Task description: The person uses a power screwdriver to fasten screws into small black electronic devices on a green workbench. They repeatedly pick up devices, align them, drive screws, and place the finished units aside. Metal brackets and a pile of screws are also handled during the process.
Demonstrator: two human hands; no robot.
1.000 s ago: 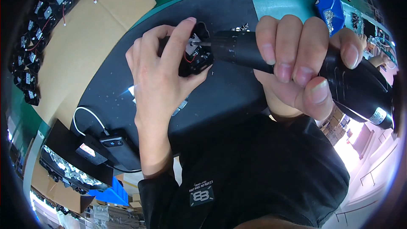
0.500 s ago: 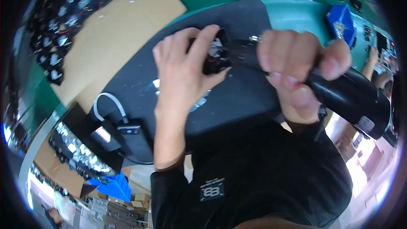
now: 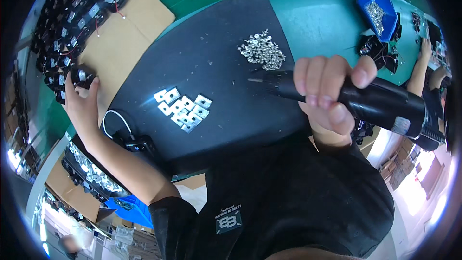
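Note:
My right hand [image 3: 327,97] is wrapped around a black electric screwdriver [image 3: 365,101] held above the black mat [image 3: 211,62], its bit pointing left. My left hand [image 3: 83,106] is stretched far to the left and rests on a small black part [image 3: 83,76] at the edge of the brown cardboard sheet [image 3: 115,43], fingers closing over it. On the mat lie a cluster of small square metal plates [image 3: 184,108] and a pile of silver screws [image 3: 262,50].
Several small black parts with red wires [image 3: 72,24] lie in rows on the cardboard at left. A blue bin of screws [image 3: 378,12] stands at the back right. Another person's arm [image 3: 423,67] works at far right. A tray of metal plates [image 3: 94,173] sits at the lower left.
My left hand left the black part it held at the screwdriver tip and swung far left to the cardboard. The screwdriver stays in my right hand, now clear of any part.

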